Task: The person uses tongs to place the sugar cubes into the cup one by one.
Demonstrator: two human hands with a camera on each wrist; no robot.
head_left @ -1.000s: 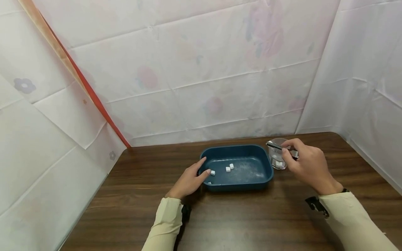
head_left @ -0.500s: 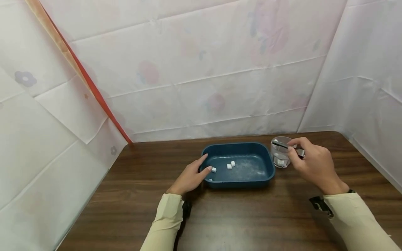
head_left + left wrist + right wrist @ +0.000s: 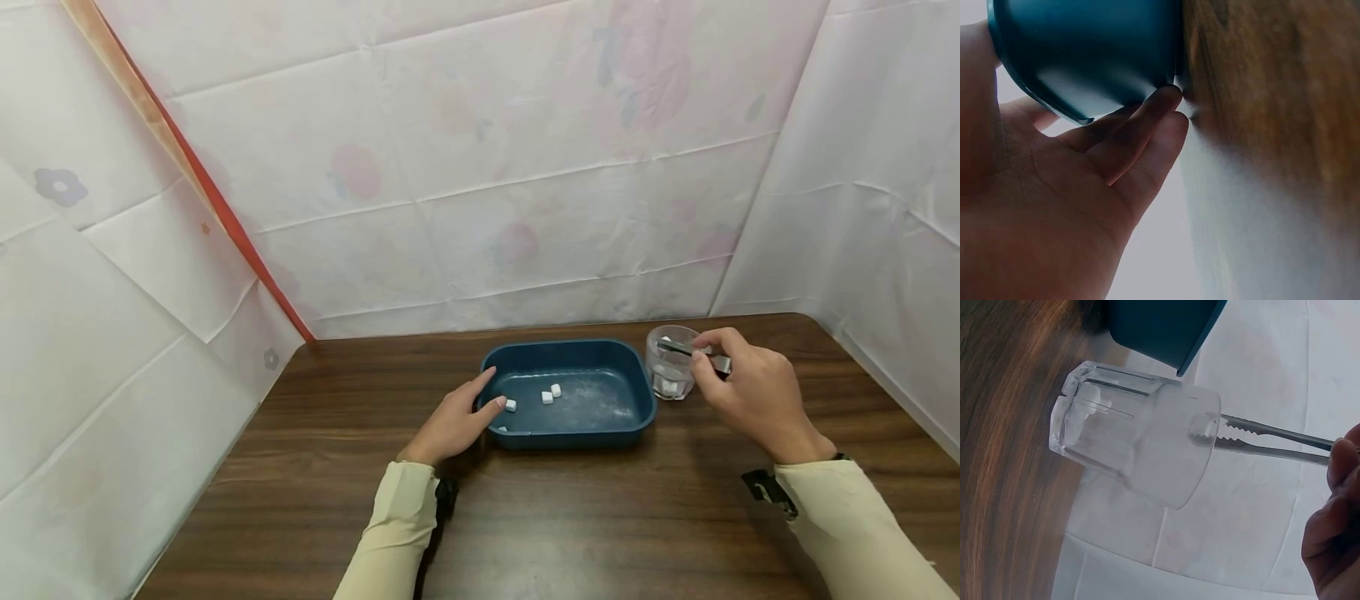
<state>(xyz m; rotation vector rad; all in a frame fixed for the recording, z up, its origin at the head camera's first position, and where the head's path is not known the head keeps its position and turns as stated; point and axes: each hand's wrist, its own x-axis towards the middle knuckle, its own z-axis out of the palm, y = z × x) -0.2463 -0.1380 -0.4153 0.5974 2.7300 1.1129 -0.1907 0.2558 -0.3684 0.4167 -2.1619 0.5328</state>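
Observation:
My left hand (image 3: 453,423) holds the left end of a dark blue tray (image 3: 573,439), its thumb over the rim. In the left wrist view, fingers (image 3: 1147,140) press against the tray's outer wall. Several small white cubes (image 3: 547,398) lie inside the tray. My right hand (image 3: 753,396) grips metal tongs (image 3: 1272,452) with toothed tips. Those tips reach into the mouth of a clear glass (image 3: 1116,431), with a small white piece at them. More white pieces sit at the bottom of the glass, which stands upright on the table right beside the tray.
The tray and glass stand near the back edge of a brown wood-grain table (image 3: 345,417). A pale printed sheet (image 3: 450,208) hangs behind and along both sides. A red and orange strip (image 3: 232,229) runs down the left corner.
The tongs have moved from above the glass's left rim to the right, and their tips now reach into its mouth. The left hand stays on the tray. The head view has shifted slightly.

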